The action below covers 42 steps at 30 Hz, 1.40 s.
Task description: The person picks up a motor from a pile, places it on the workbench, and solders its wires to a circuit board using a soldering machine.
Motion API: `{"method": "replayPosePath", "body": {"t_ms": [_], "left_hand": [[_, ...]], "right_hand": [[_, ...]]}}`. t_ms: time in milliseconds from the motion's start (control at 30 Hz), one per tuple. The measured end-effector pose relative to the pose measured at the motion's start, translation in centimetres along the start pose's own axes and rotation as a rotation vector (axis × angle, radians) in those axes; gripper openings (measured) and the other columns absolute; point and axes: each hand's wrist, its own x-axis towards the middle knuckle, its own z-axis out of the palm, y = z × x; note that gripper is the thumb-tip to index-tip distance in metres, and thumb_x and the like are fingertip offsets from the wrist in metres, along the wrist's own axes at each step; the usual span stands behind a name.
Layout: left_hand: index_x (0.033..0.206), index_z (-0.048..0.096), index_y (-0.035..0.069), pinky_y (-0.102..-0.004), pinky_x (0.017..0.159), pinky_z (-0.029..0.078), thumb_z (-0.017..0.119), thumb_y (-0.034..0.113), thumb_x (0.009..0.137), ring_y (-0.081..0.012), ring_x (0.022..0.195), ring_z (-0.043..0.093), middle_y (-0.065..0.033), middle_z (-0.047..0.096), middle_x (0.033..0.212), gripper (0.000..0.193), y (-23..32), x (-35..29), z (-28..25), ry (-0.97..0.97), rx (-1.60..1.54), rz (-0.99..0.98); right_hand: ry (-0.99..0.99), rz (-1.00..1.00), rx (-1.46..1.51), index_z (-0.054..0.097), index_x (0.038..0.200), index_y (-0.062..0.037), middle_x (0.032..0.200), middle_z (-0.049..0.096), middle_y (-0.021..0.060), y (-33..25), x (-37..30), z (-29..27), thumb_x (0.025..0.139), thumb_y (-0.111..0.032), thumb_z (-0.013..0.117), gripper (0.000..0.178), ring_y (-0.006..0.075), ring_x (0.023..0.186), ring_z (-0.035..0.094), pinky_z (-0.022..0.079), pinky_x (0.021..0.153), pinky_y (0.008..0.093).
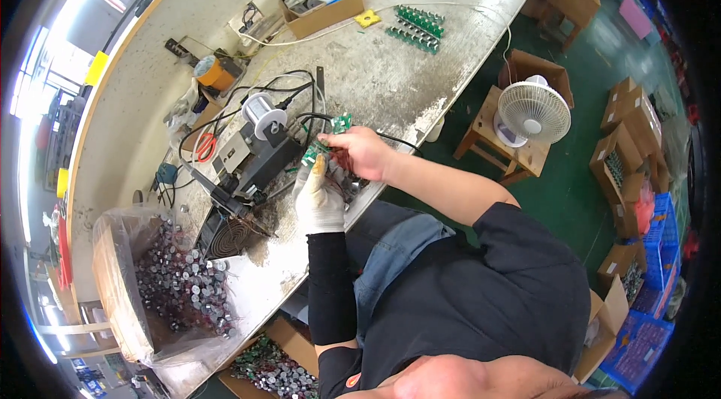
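Note:
My left hand, in a white glove with a worn, yellowed thumb, closes on a small green circuit board. My bare right hand meets it from the right, its fingertips pinched at the same board. Just beyond the right knuckles is another small green board piece; whether I hold it or it lies on the bench, I cannot tell. Thin reddish wires show between the hands, partly hidden. Left of the hands stand a dark soldering station and a spool of solder wire.
A soldering iron points towards me on the workbench. Near left, a plastic-lined box holds many small round metal parts. Rows of green boards lie farther off. A fan stands on a wooden stool at right.

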Motion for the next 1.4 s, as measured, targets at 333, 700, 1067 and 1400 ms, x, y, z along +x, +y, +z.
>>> {"method": "replayPosePath", "body": {"t_ms": [333, 700, 1067, 1400], "left_hand": [[0.121, 0.054, 0.006, -0.035, 0.089, 0.046, 0.044, 0.045, 0.098, -0.0202, 0.101, 0.058, -0.0079, 0.061, 0.113, 0.046, -0.1, 0.6, 2.4, 0.104, -0.236, 0.031], [0.097, 0.058, 0.001, -0.0234, 0.045, 0.035, 0.041, 0.053, 0.097, -0.0086, 0.052, 0.047, -0.003, 0.053, 0.065, 0.055, 7.3, -14.0, 2.2, 0.229, 0.01, 0.01], [0.088, 0.063, 0.007, -0.0242, 0.042, 0.035, 0.045, 0.054, 0.095, -0.0089, 0.046, 0.044, 0.0008, 0.052, 0.063, 0.052, 10.2, -32.6, -16.3, 1.044, -0.013, 0.465], [0.074, 0.055, 0.013, -0.029, 0.042, 0.036, 0.07, 0.046, 0.082, -0.0115, 0.045, 0.047, -0.0012, 0.051, 0.059, 0.037, 17.6, -44.0, -25.2, 1.657, -0.119, 1.288]], "right_hand": [[0.173, -0.999, -1.679, 0.051, 0.123, 0.0029, 0.121, 0.054, 0.0217, -0.7, -3.2, 3.6, 0.084, -0.045, 0.064, 0.063, 0.0361, 0.115, 0.048, 0.032, 0.1, 0.044], [0.645, -0.804, -2.043, 0.044, 0.131, 0.0065, 0.13, 0.051, 0.025, -14.6, 0.6, -8.1, 0.067, -0.056, 0.077, 0.095, 0.0369, 0.122, 0.049, 0.039, 0.103, 0.042], [0.18, -0.363, -2.15, 0.039, 0.138, 0.0032, 0.139, 0.043, 0.0245, -22.8, 4.0, -17.4, 0.07, -0.057, 0.071, 0.096, 0.0361, 0.13, 0.04, 0.03, 0.109, 0.0435], [0.574, -0.427, -2.024, 0.048, 0.13, 0.0057, 0.128, 0.054, 0.0244, -24.9, 8.3, -23.9, 0.079, -0.047, 0.067, 0.076, 0.0362, 0.12, 0.05, 0.037, 0.102, 0.0397]]}}
